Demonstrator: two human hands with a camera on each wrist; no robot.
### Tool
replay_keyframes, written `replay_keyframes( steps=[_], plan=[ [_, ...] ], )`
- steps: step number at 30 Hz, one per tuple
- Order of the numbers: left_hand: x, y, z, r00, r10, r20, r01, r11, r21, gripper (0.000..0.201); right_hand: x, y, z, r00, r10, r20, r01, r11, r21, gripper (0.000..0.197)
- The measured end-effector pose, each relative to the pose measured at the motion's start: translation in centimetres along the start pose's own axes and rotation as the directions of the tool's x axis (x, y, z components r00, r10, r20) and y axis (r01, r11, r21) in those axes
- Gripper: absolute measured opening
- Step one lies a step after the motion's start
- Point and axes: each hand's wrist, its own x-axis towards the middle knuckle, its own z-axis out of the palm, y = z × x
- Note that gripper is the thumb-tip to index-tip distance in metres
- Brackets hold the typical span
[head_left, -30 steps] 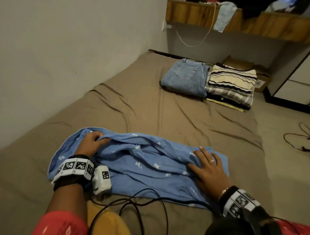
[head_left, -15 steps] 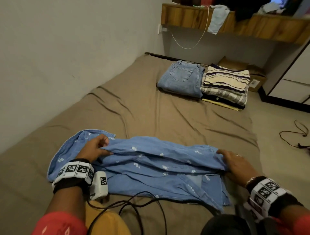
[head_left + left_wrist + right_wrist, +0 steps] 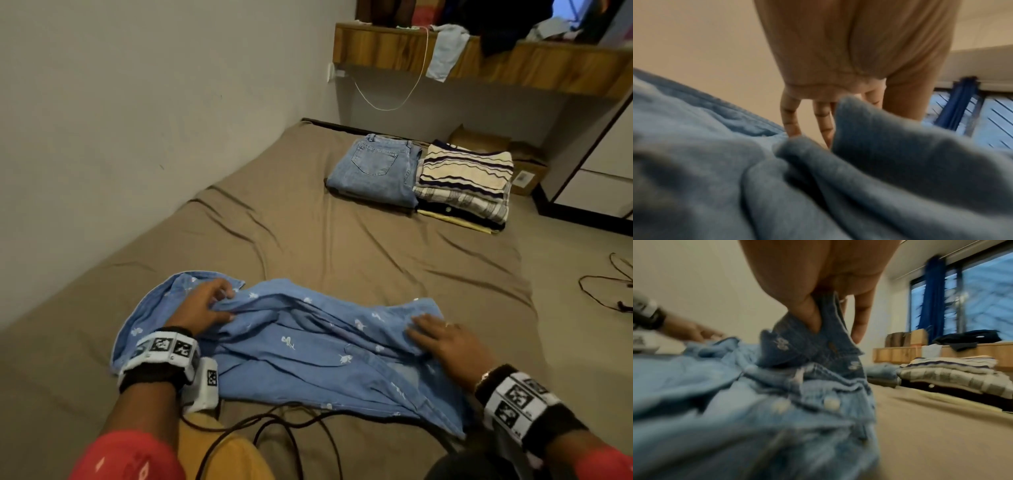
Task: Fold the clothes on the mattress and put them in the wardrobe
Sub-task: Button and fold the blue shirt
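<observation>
We see a light blue denim shirt with small white embroidered motifs (image 3: 308,346) spread crumpled across the lower centre of the frame, on a mattress covered in a brown sheet (image 3: 308,240). Our left hand (image 3: 202,308), at lower left, pinches a raised fold of the shirt between thumb and curled fingers (image 3: 789,120). Our right hand (image 3: 445,342), at lower right, grips the shirt's edge, thumb pinching the cloth against the fingers (image 3: 859,321). In the upper right lie folded blue jeans (image 3: 373,168) beside a stack of folded striped tops (image 3: 466,185).
</observation>
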Motion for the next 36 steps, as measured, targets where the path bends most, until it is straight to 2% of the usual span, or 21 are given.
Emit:
replay_keyframes(
  steps=[2,3,5,6,7,9,11,12,15,18,20,22,24,26,27,28,29,31,32,34,36],
  plan=[
    [0.4,0.6,0.9,0.999,0.024,-0.029,-0.022,0.996,0.092,0.035,-0.2,-0.3,0.1,0.984,0.051,0.169,-0.056,0.998,0.029,0.046],
    [0.5,0.6,1.1,0.997,0.018,-0.073,-0.01,0.995,0.1,0.036,0.0,-0.1,-0.2,0.981,0.09,0.171,-0.095,0.995,0.025,0.048],
    [0.5,0.3,1.2,0.988,-0.009,-0.154,0.024,0.995,0.095,0.036,0.3,0.6,-1.4,0.967,0.199,0.16,-0.213,0.974,0.073,0.043],
    [0.5,0.1,1.1,0.983,-0.005,-0.182,0.022,0.996,0.091,0.035,0.9,1.0,-2.5,0.95,0.275,0.148,-0.298,0.939,0.169,0.041],
    [0.6,0.3,0.9,0.98,0.017,-0.2,0.0,0.996,0.087,0.036,1.8,1.5,-3.9,0.938,0.332,0.096,-0.346,0.905,0.249,0.04],
    [0.8,2.2,0.6,0.969,0.137,-0.206,-0.113,0.986,0.123,0.036,4.7,2.6,-6.9,0.921,0.39,-0.005,-0.377,0.891,0.253,0.04],
    [1.3,5.3,0.7,0.947,0.298,-0.122,-0.279,0.949,0.149,0.032,8.4,3.2,-10.7,0.93,0.368,-0.023,-0.351,0.904,0.243,0.037],
    [1.5,7.1,1.2,0.941,0.338,-0.037,-0.331,0.935,0.127,0.037,10.3,3.2,-12.6,0.936,0.348,-0.046,-0.329,0.915,0.233,0.036],
    [2.5,12.1,3.8,0.88,0.419,0.225,-0.454,0.881,0.136,0.042,14.3,2.2,-16.1,0.948,0.299,-0.112,-0.27,0.938,0.218,0.033],
    [4.4,14.6,5.6,0.816,0.48,0.322,-0.551,0.813,0.186,0.06,15.1,0.1,-17.4,0.961,0.209,-0.181,-0.143,0.936,0.32,0.036],
    [5.2,15.0,4.8,0.848,0.448,0.282,-0.5,0.854,0.145,0.062,13.6,0.0,-16.8,0.959,0.2,-0.201,-0.102,0.905,0.412,0.054],
    [5.3,14.7,3.0,0.892,0.414,0.182,-0.439,0.888,0.134,0.052,10.9,0.8,-14.4,0.951,0.286,-0.116,-0.23,0.908,0.35,0.069],
    [5.1,14.3,1.5,0.901,0.424,0.093,-0.433,0.892,0.128,0.041,7.9,0.5,-10.5,0.934,0.322,0.157,-0.344,0.928,0.143,0.062],
    [4.9,14.3,0.8,0.882,0.467,0.066,-0.471,0.874,0.115,0.034,5.3,-1.2,-5.9,0.872,0.205,0.444,-0.251,0.967,0.047,0.053],
    [4.8,14.4,0.7,0.867,0.493,0.074,-0.499,0.859,0.119,0.033,4.3,-2.2,-4.0,0.853,0.142,0.503,-0.179,0.983,0.026,0.05],
    [4.8,14.5,0.8,0.852,0.515,0.094,-0.523,0.843,0.126,0.033,3.5,-2.8,-2.5,0.852,0.104,0.513,-0.103,0.994,-0.032,0.049],
    [4.8,14.6,0.9,0.845,0.523,0.115,-0.535,0.834,0.137,0.035,3.1,-2.6,-1.5,0.884,0.066,0.462,-0.024,0.995,-0.098,0.047],
    [4.5,14.7,1.0,0.84,0.526,0.135,-0.543,0.824,0.165,0.036,2.7,-1.0,-0.6,0.974,0.042,0.225,-0.009,0.989,-0.145,0.039],
    [4.3,14.7,1.0,0.836,0.535,0.124,-0.549,0.819,0.167,0.036,2.5,-0.1,-1.0,0.992,0.03,0.121,-0.009,0.985,-0.173,0.032],
    [4.1,14.8,1.2,0.835,0.542,0.096,-0.55,0.821,0.154,0.037,2.1,0.7,-0.9,1.0,-0.008,0.008,0.01,0.975,-0.223,0.022],
    [3.9,15.1,1.3,0.836,0.54,0.094,-0.548,0.823,0.151,0.034,1.6,0.4,0.5,0.994,-0.033,0.109,0.06,0.964,-0.258,0.02]
  ],
)
